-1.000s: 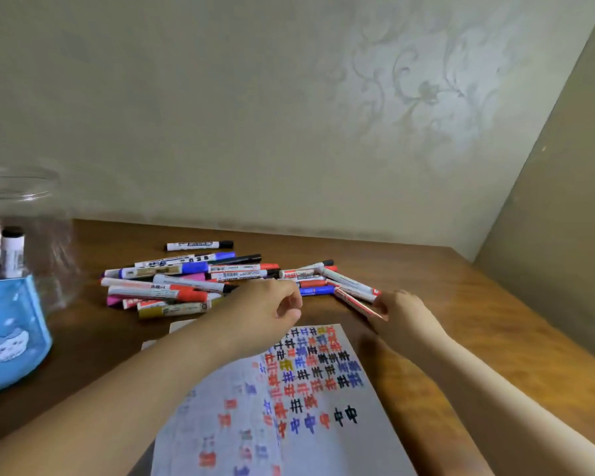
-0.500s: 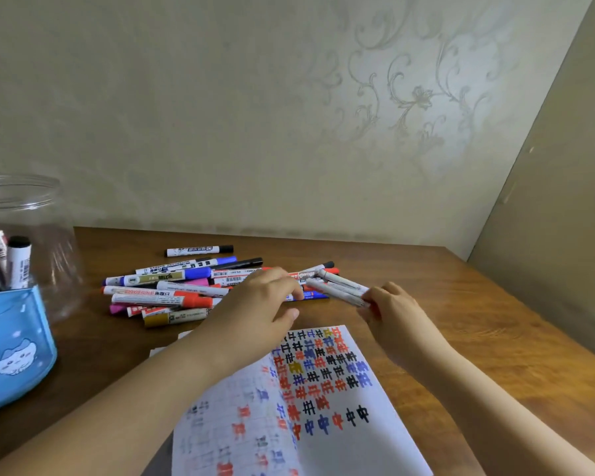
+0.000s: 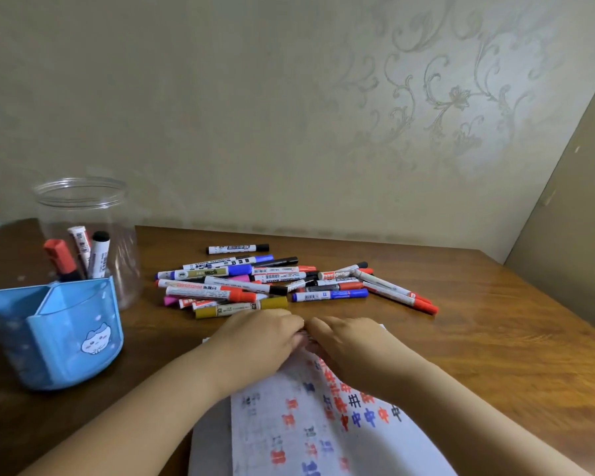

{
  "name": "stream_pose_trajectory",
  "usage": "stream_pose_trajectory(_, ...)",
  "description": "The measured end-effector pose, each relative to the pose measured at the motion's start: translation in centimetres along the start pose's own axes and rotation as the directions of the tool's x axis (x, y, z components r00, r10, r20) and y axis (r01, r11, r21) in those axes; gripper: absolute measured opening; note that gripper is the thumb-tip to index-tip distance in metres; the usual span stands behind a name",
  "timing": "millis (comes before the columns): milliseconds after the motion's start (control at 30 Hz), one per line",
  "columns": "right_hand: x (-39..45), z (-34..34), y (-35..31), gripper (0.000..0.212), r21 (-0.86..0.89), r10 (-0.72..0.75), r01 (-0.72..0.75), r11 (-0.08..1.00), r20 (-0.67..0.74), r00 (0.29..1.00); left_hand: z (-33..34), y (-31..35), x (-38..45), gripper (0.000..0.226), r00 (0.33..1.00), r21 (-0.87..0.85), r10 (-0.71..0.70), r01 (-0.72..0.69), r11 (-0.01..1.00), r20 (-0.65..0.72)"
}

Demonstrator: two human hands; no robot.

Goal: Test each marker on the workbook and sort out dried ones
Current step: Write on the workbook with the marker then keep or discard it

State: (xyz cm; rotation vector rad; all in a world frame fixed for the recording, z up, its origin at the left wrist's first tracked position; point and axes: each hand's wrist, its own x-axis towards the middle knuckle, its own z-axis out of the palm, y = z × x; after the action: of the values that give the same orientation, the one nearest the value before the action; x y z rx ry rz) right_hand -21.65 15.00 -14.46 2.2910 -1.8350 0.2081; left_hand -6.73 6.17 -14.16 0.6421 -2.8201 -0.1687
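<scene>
Markers (image 3: pixel 272 283) heaped loose on wooden desk (image 3: pixel 478 338), just beyond both hands, caps in red, blue, black, pink and gold
Workbook (image 3: pixel 323 424) flat on desk beneath both hands, open page covered in red, blue and black test characters
Left hand (image 3: pixel 265 338) and right hand (image 3: pixel 351 345) brought together at far edge of page, knuckles up, fingertips meeting at centre
Fingers of both hands curled inward; held object between them hidden by knuckles, so grip contents cannot be told
Gold-capped marker (image 3: pixel 241 308) lying nearest, just beyond left hand, not touching
Blue marker (image 3: pixel 330 295) beyond meeting point of hands, apart from both
Two red-tipped markers (image 3: pixel 399 294) angled beyond and to right of right hand
Single black-capped marker (image 3: pixel 237 249) lying apart at far side of heap
Blue pen holder (image 3: pixel 59 338) with cat face well to left of left hand, near desk edge
Clear plastic jar (image 3: pixel 83 235) directly behind holder, containing three upright markers with red, white and black tops
Patterned wallpaper (image 3: pixel 426 97) behind desk
</scene>
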Motion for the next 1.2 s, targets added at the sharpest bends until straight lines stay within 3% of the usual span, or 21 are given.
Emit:
stream_pose_trajectory(67,0.1,0.4,0.2,0.025,-0.052,-0.087,0.084,0.995,-0.06,0.994,-0.2,-0.5,-0.1,0.022,0.999,-0.055,0.018,-0.017,0.998,0.029)
stream_pose_trajectory(267,0.2,1.9,2.1,0.032,-0.117,-0.076,0.065,0.991,-0.091,0.993,0.5,-1.2,0.3,0.023,0.998,-0.055,0.019,-0.016,0.998,0.052)
stream_pose_trajectory(400,0.8,1.3,2.4,0.048,-0.024,0.112,-0.111,0.994,0.051,0.992,0.8,-1.5,0.7,0.023,0.998,-0.072,-0.034,0.037,0.997,0.043)
stream_pose_trajectory(533,0.4,1.1,4.4,0.02,0.254,0.312,-0.331,0.909,0.11,0.943,0.4,-2.8,0.7,0.023,0.991,-0.097,-0.134,0.133,0.986,-0.003)
stream_pose_trajectory(600,0.8,1.5,5.4,0.019,0.279,0.366,-0.409,0.869,0.194,0.91,0.2,-3.3,0.5,0.023,0.985,-0.105,-0.171,0.167,0.98,-0.026)
stream_pose_trajectory(667,1.6,2.1,5.7,0.031,0.259,0.372,-0.434,0.863,0.256,0.892,0.2,-3.6,0.5,0.024,0.98,-0.102,-0.197,0.192,0.976,-0.04)
stream_pose_trajectory(800,2.8,3.1,5.8,0.03,0.267,0.409,-0.461,0.846,0.229,0.883,0.3,-3.9,0.4,0.025,0.971,-0.111,-0.231,0.224,0.968,-0.061)
stream_pose_trajectory(967,2.8,3.1,5.6,0.045,0.263,0.404,-0.453,0.852,0.221,0.888,0.1,-3.8,0.0,0.027,0.971,-0.107,-0.232,0.226,0.968,-0.05)
stream_pose_trajectory(1033,2.4,2.4,5.3,0.046,0.254,0.403,-0.421,0.871,0.123,0.907,-0.1,-3.6,0.0,0.027,0.974,-0.097,-0.219,0.213,0.972,-0.053)
stream_pose_trajectory(1133,1.7,0.2,4.7,0.035,0.23,0.296,-0.251,0.94,-0.192,0.936,-0.7,-2.6,0.3,0.029,0.981,-0.07,-0.182,0.178,0.982,-0.063)
stream_pose_trajectory(1200,1.3,-1.4,3.7,0.031,0.229,0.202,-0.153,0.961,-0.209,0.957,-1.2,-1.3,0.7,0.028,0.987,-0.042,-0.139,0.136,0.99,-0.086)
